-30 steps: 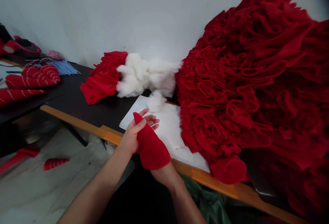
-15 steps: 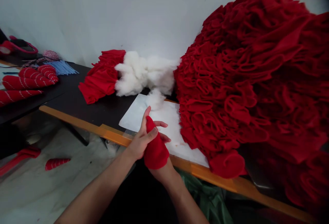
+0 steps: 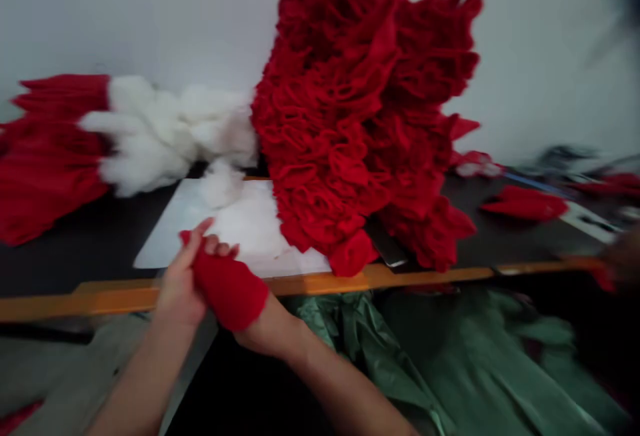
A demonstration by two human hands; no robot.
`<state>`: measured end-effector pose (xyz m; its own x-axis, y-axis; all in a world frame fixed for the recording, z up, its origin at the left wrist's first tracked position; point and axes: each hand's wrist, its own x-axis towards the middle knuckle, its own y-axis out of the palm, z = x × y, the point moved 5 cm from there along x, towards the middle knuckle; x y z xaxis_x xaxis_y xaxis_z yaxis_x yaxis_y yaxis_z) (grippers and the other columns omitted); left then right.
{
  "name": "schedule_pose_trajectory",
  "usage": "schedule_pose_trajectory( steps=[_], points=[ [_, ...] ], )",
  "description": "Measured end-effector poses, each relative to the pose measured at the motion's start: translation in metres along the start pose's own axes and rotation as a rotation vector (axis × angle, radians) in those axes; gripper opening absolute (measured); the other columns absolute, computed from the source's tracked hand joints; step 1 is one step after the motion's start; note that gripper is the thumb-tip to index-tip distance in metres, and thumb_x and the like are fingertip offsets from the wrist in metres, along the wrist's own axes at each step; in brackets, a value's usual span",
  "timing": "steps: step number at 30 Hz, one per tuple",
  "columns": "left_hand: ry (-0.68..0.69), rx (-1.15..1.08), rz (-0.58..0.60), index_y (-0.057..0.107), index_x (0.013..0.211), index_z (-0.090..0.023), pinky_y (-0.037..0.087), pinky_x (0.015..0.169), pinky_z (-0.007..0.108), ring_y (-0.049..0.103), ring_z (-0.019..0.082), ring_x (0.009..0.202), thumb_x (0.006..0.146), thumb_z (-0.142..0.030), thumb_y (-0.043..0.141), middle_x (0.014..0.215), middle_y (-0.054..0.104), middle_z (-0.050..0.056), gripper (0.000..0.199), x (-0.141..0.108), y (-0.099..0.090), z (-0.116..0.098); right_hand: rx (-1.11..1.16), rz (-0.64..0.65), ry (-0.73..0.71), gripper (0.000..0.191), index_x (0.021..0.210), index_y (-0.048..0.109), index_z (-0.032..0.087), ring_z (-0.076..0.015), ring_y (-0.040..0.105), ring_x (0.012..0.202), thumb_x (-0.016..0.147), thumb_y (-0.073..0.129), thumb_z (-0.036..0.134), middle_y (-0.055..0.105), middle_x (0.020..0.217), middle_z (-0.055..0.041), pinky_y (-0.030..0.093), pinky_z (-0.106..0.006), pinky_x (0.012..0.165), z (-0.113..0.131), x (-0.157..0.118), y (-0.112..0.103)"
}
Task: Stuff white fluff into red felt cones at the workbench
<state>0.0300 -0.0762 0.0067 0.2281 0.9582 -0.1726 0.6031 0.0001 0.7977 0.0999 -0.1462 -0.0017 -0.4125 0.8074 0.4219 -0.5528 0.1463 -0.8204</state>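
Observation:
A small red cloth piece [image 3: 227, 286] is between my two hands, over the table's front edge. My left hand [image 3: 183, 283] is closed around its tip from the left side. My right hand [image 3: 260, 329] is at the cloth's wide lower end; the cloth covers most of this hand, and only a few curled fingertips show past it near the tip. Just beyond my hands lies a white sheet [image 3: 160, 236] with a tuft of white stuffing [image 3: 221, 184] on it.
A tall heap of red cloth pieces [image 3: 325, 109] stands beyond the sheet, with more stuffing [image 3: 150, 129] and red cloth [image 3: 55, 163] at left. A phone [image 3: 387, 246] lies beside the heap. Green fabric [image 3: 450, 356] hangs below the edge. Another person's blurred hand [image 3: 625, 256] is far right.
The view has swung right, so the heap appears further left and the right part of the table shows. My left hand's fingers have closed more around the red cloth's tip.

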Motion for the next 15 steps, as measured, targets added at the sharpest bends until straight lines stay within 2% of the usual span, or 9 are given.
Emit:
schedule_pose_trajectory(
  steps=[3, 4, 6, 7, 8, 10, 12, 13, 15],
  points=[
    [-0.033, -0.023, -0.109, 0.056, 0.088, -0.011, 0.053, 0.069, 0.026, 0.052, 0.007, 0.052, 0.093, -0.020, 0.032, 0.055, 0.048, -0.004, 0.026, 0.016, 0.000, -0.010, 0.042, -0.098, -0.006, 0.041, 0.119, 0.053, 0.021, -0.0109, 0.049, 0.121, 0.085, 0.036, 0.006, 0.050, 0.134, -0.0026, 0.044, -0.020, 0.097, -0.014, -0.057, -0.039],
    [-0.061, -0.001, -0.153, 0.056, 0.086, -0.010, 0.053, 0.068, 0.027, 0.052, 0.007, 0.053, 0.093, -0.021, 0.033, 0.056, 0.049, -0.003, 0.026, 0.022, -0.001, -0.012, 0.000, -0.265, 0.063, 0.038, 0.113, 0.056, 0.020, -0.0104, 0.052, 0.117, 0.085, 0.035, 0.007, 0.055, 0.127, -0.0042, 0.046, -0.020, 0.095, -0.027, -0.078, -0.062],
    [-0.106, 0.064, -0.231, 0.055, 0.083, -0.010, 0.053, 0.065, 0.028, 0.051, 0.008, 0.054, 0.092, -0.021, 0.036, 0.058, 0.052, -0.001, 0.024, 0.035, -0.002, -0.018, -0.192, -0.560, 0.382, 0.032, 0.109, 0.058, 0.020, -0.0140, 0.057, 0.109, 0.086, 0.038, 0.010, 0.063, 0.113, -0.0070, 0.047, -0.027, 0.093, -0.071, -0.121, -0.110],
    [-0.117, 0.105, -0.262, 0.054, 0.080, -0.010, 0.053, 0.064, 0.028, 0.051, 0.009, 0.055, 0.091, -0.020, 0.038, 0.060, 0.053, -0.001, 0.022, 0.044, -0.002, -0.021, -0.293, -0.655, 0.541, 0.028, 0.108, 0.058, 0.018, -0.0174, 0.059, 0.104, 0.086, 0.041, 0.015, 0.065, 0.108, -0.0095, 0.047, -0.031, 0.091, -0.095, -0.140, -0.131],
    [-0.111, 0.154, -0.284, 0.053, 0.078, -0.011, 0.052, 0.063, 0.028, 0.051, 0.009, 0.057, 0.090, -0.018, 0.039, 0.061, 0.054, -0.001, 0.020, 0.053, -0.002, -0.024, -0.391, -0.688, 0.650, 0.027, 0.106, 0.059, 0.015, -0.0212, 0.060, 0.101, 0.086, 0.042, 0.020, 0.065, 0.104, -0.0127, 0.047, -0.036, 0.089, -0.119, -0.152, -0.148],
    [-0.106, 0.282, -0.342, 0.050, 0.074, -0.012, 0.049, 0.059, 0.025, 0.051, 0.010, 0.060, 0.089, -0.013, 0.039, 0.063, 0.052, 0.000, 0.018, 0.071, -0.004, -0.032, -0.486, -0.554, 0.841, 0.037, 0.113, 0.056, 0.007, -0.0289, 0.054, 0.108, 0.084, 0.047, 0.026, 0.060, 0.113, -0.0203, 0.041, -0.043, 0.095, -0.168, -0.160, -0.167],
    [-0.030, 0.418, -0.393, 0.048, 0.077, -0.012, 0.043, 0.055, 0.019, 0.048, 0.008, 0.060, 0.084, -0.006, 0.047, 0.066, 0.050, -0.001, 0.009, 0.085, -0.007, -0.043, -0.458, -0.351, 1.019, 0.052, 0.123, 0.050, 0.004, -0.0332, 0.051, 0.112, 0.079, 0.054, 0.032, 0.056, 0.120, -0.0235, 0.037, -0.046, 0.096, -0.208, -0.159, -0.170],
    [0.076, 0.491, -0.439, 0.048, 0.080, -0.012, 0.040, 0.053, 0.017, 0.046, 0.007, 0.060, 0.078, -0.003, 0.055, 0.069, 0.049, -0.003, 0.012, 0.089, -0.010, -0.053, -0.432, -0.293, 1.066, 0.056, 0.125, 0.049, 0.006, -0.0340, 0.049, 0.114, 0.078, 0.057, 0.034, 0.056, 0.121, -0.0227, 0.034, -0.047, 0.097, -0.221, -0.156, -0.169],
    [0.359, 0.651, -0.438, 0.047, 0.091, -0.014, 0.034, 0.053, 0.014, 0.042, 0.004, 0.062, 0.065, 0.000, 0.068, 0.077, 0.046, -0.006, 0.035, 0.088, -0.011, -0.072, -0.387, -0.250, 1.111, 0.060, 0.126, 0.050, 0.010, -0.0343, 0.049, 0.115, 0.074, 0.060, 0.038, 0.058, 0.118, -0.0202, 0.031, -0.047, 0.099, -0.236, -0.151, -0.166]
  ],
)
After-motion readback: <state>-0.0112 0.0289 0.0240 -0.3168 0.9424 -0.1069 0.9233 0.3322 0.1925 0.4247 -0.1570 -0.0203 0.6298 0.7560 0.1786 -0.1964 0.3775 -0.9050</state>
